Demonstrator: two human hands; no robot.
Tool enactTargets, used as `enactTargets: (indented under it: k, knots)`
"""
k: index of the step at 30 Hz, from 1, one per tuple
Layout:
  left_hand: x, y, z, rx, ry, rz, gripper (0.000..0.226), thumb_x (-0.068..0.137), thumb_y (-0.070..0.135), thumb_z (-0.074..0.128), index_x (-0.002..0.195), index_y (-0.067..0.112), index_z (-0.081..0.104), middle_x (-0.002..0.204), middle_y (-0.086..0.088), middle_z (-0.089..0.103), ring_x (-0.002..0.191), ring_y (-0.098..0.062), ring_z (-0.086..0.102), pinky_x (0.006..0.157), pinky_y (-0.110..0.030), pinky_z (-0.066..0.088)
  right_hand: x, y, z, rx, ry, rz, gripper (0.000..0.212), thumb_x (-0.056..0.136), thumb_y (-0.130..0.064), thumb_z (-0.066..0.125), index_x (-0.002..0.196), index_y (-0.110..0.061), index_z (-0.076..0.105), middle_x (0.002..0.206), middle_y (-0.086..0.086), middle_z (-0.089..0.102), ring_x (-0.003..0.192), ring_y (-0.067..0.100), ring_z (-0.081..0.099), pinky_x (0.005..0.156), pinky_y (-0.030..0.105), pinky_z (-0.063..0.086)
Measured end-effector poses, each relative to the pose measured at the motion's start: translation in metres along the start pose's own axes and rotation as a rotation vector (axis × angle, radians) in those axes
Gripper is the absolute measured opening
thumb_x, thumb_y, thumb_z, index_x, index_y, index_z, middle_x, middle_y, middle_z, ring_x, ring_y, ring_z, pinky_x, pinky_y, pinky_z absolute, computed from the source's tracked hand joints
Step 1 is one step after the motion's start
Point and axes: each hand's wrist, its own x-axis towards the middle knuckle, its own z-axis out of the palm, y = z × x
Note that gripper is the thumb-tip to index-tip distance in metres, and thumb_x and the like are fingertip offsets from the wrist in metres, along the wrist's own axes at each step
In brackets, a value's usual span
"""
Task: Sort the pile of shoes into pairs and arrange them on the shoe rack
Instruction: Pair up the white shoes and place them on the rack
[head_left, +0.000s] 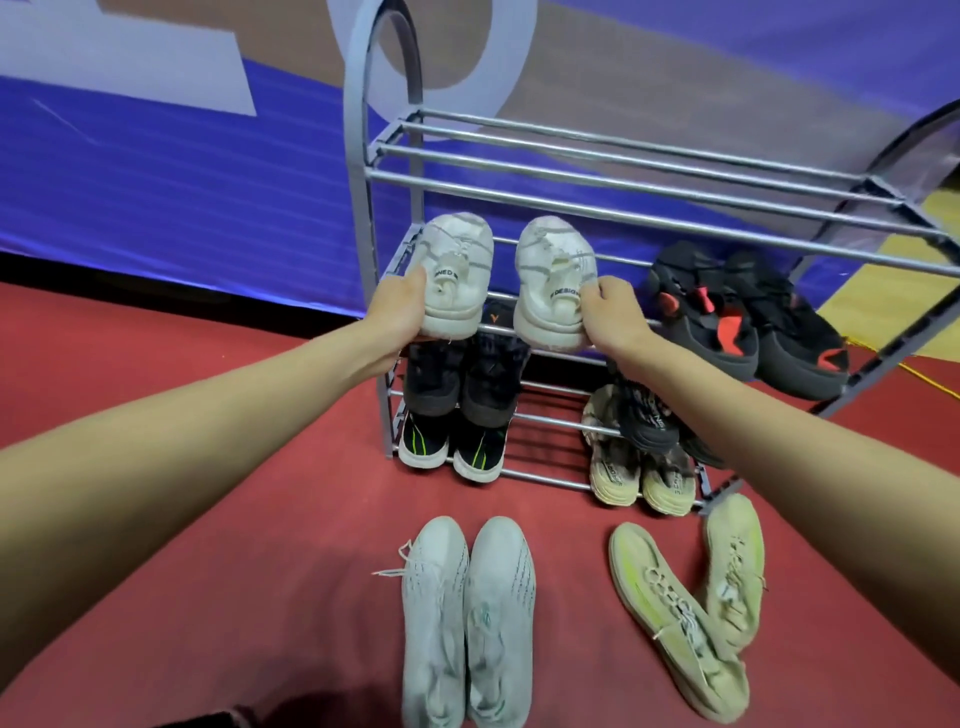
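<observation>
Red floor: carpet-like mat (291, 467) under everything, rack stands on it.
Nearest pair: pale mint-white lace-up trainers (467, 623), side by side on floor, toes twd camera, not yet racked.
Second floor pair: yellow-green knit runners (685, 613), lying crossed, one over the other, just in front of rack's right foot; matched but loose.
Left hand (400, 312): fingers curled round heel of left white mesh sneaker w/ grey stripes (457, 275), gripping it.
Right hand (613, 317): pinching heel of the matching right white mesh sneaker (553, 283), thumb on the collar.
Held pair: both at the middle shelf's left end, toes pointing in; can't tell if soles touch the bars yet.
Rack: grey metal tube shoe rack (623, 171), top shelf bare.
Middle shelf right: black sneakers w/ red accents (748, 322), set as a pair.
Lower left: dark pair (462, 379), below it black-green w/ white soles (452, 447).
Lower right: dark printed pair (649, 415), tan camo pair (639, 478).
Progress, my read: five pairs racked, white pair being placed, two floor pairs left.
</observation>
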Motion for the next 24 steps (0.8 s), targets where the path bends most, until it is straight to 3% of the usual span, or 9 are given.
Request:
enactTargets:
  k: [5,9,14,18,20,22,24]
  knots:
    - [0.035,0.001,0.01,0.044,0.023,0.006,0.051,0.1,0.034,0.034,0.126,-0.004,0.057,0.126,-0.022,0.064,0.118,-0.036,0.06,0.105,-0.049,0.047,0.03,0.001,0.022,-0.021,-0.015,0.01,0.033,0.093,-0.014,0.035,0.06,-0.019,0.03,0.075,0.006,0.043,0.081,0.02,0.04,0.071,0.03,0.03]
    - [0.049,0.001,0.015,0.098,0.045,-0.003,0.054,0.101,0.032,0.031,0.132,-0.006,0.052,0.133,-0.026,0.058,0.123,-0.04,0.057,0.105,-0.05,0.046,0.035,0.004,0.036,-0.013,-0.015,0.02,0.032,0.092,-0.016,0.036,0.061,-0.02,0.031,0.087,0.01,0.044,0.082,0.02,0.041,0.071,0.03,0.031]
    - [0.053,-0.001,0.015,0.168,0.069,0.012,0.055,0.102,0.033,0.032,0.129,-0.01,0.053,0.132,-0.029,0.058,0.122,-0.041,0.057,0.104,-0.048,0.047,0.031,0.008,0.04,0.006,-0.022,0.024,0.024,0.092,-0.022,0.039,0.071,-0.013,0.043,0.088,0.009,0.05,0.082,0.02,0.046,0.072,0.03,0.036]
    - [0.046,-0.006,0.016,0.18,0.105,0.012,0.053,0.102,0.029,0.034,0.128,-0.013,0.052,0.134,-0.031,0.056,0.123,-0.041,0.056,0.104,-0.046,0.047,0.023,0.003,0.038,0.047,-0.068,0.034,0.03,0.096,-0.028,0.037,0.068,-0.017,0.044,0.089,0.011,0.054,0.085,0.025,0.052,0.078,0.034,0.041]
    - [0.036,-0.01,0.017,0.222,0.13,0.03,0.053,0.102,0.026,0.032,0.127,-0.017,0.05,0.134,-0.034,0.054,0.124,-0.043,0.053,0.101,-0.044,0.045,0.014,0.002,0.038,0.031,-0.082,0.017,0.033,0.098,-0.028,0.034,0.086,-0.007,0.056,0.1,0.016,0.059,0.097,0.033,0.057,0.084,0.034,0.041]
    - [0.021,-0.016,0.019,0.293,0.155,0.08,0.048,0.101,0.021,0.033,0.12,-0.019,0.05,0.13,-0.036,0.054,0.12,-0.046,0.052,0.095,-0.045,0.044,-0.002,0.007,0.037,-0.051,-0.038,-0.061,0.037,0.099,-0.026,0.032,0.105,0.003,0.055,0.112,0.021,0.061,0.105,0.034,0.055,0.074,0.03,0.031]
    - [0.005,-0.027,0.019,0.379,0.199,0.16,0.04,0.1,0.019,0.035,0.113,-0.014,0.055,0.125,-0.033,0.057,0.116,-0.043,0.055,0.088,-0.041,0.043,-0.025,0.016,0.035,-0.109,0.017,-0.212,0.031,0.098,-0.02,0.034,0.11,0.001,0.053,0.107,0.019,0.06,0.103,0.033,0.051,0.072,0.027,0.026]
